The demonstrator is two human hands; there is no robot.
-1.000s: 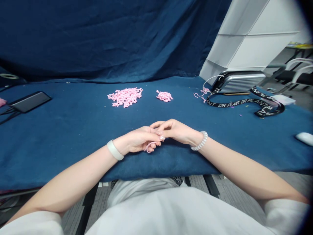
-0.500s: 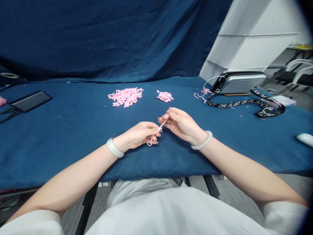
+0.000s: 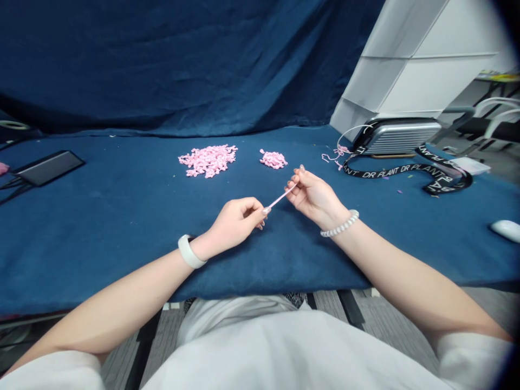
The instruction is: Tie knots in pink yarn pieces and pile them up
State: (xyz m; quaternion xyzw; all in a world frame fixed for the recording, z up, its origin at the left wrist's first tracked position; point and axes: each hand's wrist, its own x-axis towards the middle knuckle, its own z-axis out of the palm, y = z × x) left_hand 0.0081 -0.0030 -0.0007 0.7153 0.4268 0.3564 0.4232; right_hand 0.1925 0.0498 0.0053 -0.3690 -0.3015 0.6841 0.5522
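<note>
Pink cord (image 3: 278, 197), thin and seemingly elastic, is held drawn out in a straight line between the two hands, just above the blue cloth-covered table (image 3: 122, 227), at 12 o'clock from the body. One end is enclosed by the left hand (image 3: 239, 219), its fingers curled closed around the strand. The other end is pinched by the right hand (image 3: 312, 197) between thumb and fingertips, the remaining fingers being held half curled. The cord is judged light, soft and liable to slip or spring back if released, so it is best taken by its ends. Two heaps of pink knotted loops are laid further out at 12 o'clock, the larger heap (image 3: 208, 161) beside the smaller heap (image 3: 273, 159). A black "DR PLANT" lanyard (image 3: 390, 173) and a ribbed silver case (image 3: 400, 136) are placed at 1 o'clock, a dark flat device (image 3: 49, 168) at 10 o'clock, and a white mouse (image 3: 507, 231) at 3 o'clock.
</note>
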